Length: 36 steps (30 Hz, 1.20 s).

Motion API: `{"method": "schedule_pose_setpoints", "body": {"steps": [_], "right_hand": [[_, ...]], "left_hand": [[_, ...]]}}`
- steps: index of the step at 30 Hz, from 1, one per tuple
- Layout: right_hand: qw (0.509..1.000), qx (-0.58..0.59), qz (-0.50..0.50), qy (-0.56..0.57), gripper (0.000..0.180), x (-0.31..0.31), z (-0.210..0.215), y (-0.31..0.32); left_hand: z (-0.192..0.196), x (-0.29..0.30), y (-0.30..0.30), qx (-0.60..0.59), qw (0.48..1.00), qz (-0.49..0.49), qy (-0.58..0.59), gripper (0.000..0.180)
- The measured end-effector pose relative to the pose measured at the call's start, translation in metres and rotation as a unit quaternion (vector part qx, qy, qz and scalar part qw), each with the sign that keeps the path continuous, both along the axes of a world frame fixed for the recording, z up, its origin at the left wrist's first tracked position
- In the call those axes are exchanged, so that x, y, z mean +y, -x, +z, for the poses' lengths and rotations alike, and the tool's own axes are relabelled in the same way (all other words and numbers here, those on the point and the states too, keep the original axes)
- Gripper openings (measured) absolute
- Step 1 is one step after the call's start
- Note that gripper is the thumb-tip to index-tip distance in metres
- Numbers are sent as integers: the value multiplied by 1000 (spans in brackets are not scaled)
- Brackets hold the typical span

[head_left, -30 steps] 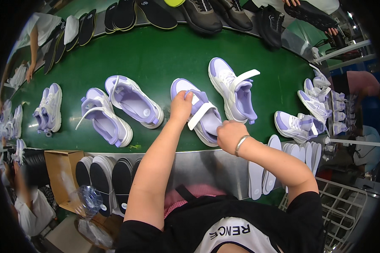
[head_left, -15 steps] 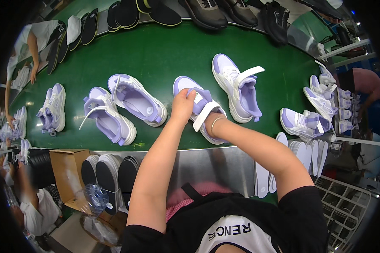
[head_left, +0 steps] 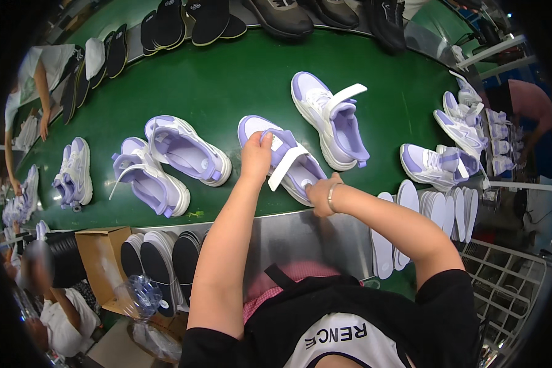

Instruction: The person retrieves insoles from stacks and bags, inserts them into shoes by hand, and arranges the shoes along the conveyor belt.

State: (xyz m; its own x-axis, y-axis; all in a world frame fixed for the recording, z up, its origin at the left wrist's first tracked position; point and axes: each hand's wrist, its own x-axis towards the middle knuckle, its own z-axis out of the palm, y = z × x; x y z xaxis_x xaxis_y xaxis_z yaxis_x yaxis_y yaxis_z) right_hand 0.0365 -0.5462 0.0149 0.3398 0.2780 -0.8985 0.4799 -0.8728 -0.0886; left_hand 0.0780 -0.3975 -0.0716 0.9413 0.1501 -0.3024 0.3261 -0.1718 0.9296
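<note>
A white and lilac sneaker lies on the green belt in front of me, its white strap loose across the opening. My left hand pinches its tongue at the left side. At the heel, my right hand is closed on the collar, fingertips at the rim; part of the fingers is hidden. A pale insole with a round mark shows inside. Just right of it lies a matching sneaker with its strap lifted. To the left are two more open sneakers, one nearer and one farther.
Another sneaker pair stands far left, and several sneakers sit at right. White insoles line the near right edge; dark ones stand near left beside a cardboard box. Black insoles and dark shoes line the far edge.
My right hand has come out of the sneaker's opening and now grips its heel. The left hand stays on the tongue. The whole view has shifted slightly.
</note>
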Motion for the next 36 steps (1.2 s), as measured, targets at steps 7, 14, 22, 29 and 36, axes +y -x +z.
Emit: {"method": "schedule_pose_setpoints", "body": {"steps": [7,14,22,29,36], "right_hand": [[995,-69,45,-49,46,-6,-7,6],[786,-419,-231,-391,33,-116,26,75],[749,-390,-534,51,51,-268,-48,189],[743,-488,-458,-16,40,-274,-30,202],[595,-33,-691,-409,21,-211,75,102]], "left_hand": [[6,5,1,-23,999,-8,27,35],[81,50,-19,-111,943,-65,-306,32],[94,-85,-53,-333,869,-196,-308,45],[84,-121,-61,-134,938,-202,-248,31],[33,-95,-43,-102,982,-143,-64,32]]}}
